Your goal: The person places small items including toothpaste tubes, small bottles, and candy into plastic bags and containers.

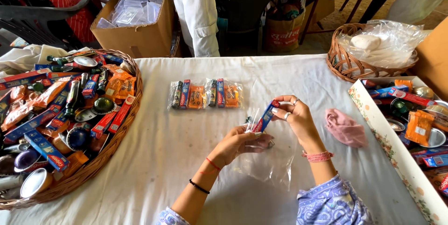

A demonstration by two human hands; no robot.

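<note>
While pinched by the right hand (294,115), the small box (266,117) meets the left hand (238,143).

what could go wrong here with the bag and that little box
The clear bag is limp and held open only by the left hand, so its mouth may fold shut before the box goes in. The right hand pinches the small toothpaste box by one end; it could slip onto the white cloth.
</note>
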